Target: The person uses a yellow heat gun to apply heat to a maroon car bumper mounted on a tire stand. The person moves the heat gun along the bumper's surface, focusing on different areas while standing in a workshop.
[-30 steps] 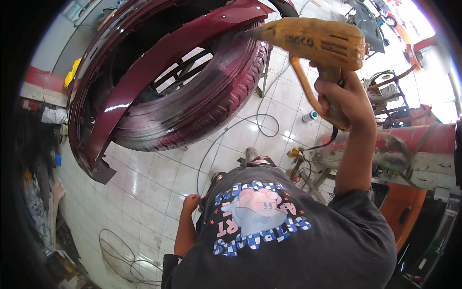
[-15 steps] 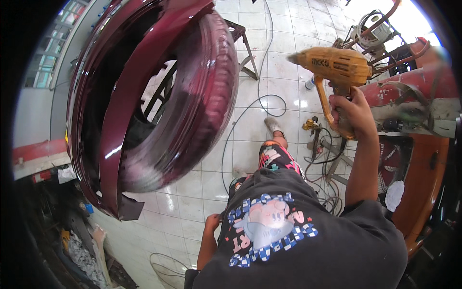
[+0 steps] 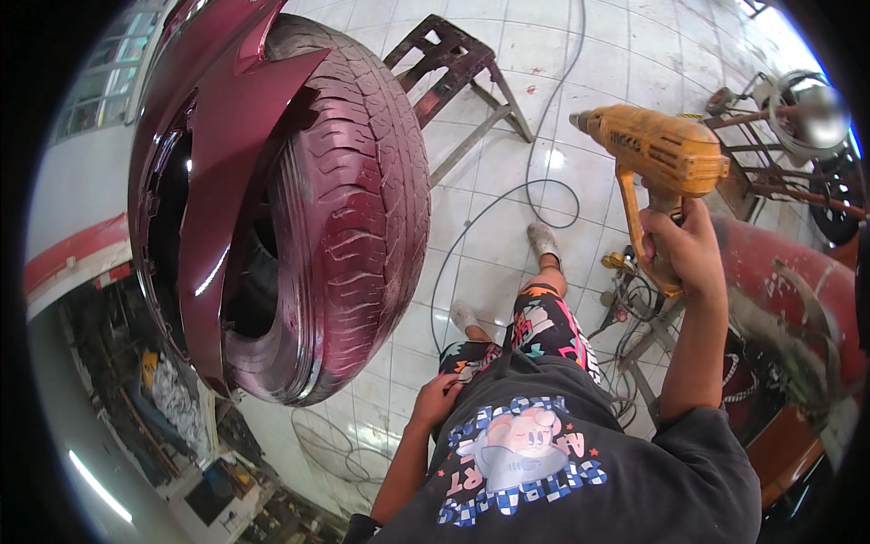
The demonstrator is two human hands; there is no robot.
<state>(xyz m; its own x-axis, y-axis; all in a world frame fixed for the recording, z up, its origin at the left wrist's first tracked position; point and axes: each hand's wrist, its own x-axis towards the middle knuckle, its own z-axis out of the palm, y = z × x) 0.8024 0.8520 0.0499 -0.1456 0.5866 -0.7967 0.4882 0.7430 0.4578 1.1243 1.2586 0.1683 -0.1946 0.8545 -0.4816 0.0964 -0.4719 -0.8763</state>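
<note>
A yellow heat gun [image 3: 657, 150] is raised in my right hand [image 3: 684, 245], whose fingers wrap round its handle. Its nozzle points left toward a tyre [image 3: 362, 218] and stays well apart from it. Maroon paint dusts the tread and sidewall of that tyre. A glossy maroon car bumper [image 3: 237, 118] rests against the tyre's left side, its curved strip crossing in front of the opening. My left hand [image 3: 437, 399] lies low at the leg of my patterned shorts, fingers loosely extended, with no tool in it.
A paint-stained metal stand [image 3: 453, 59] is behind the tyre. A dark hose [image 3: 507, 195] loops over the tiled floor [image 3: 494, 236]. To the right are a red-and-white panel [image 3: 788, 272], cables and a metal frame. Cluttered shelving [image 3: 136, 381] lines the left.
My view has shifted, showing more of the tread and stand. The heat gun stays in my right hand. My left hand has come forward from my side to my thigh.
</note>
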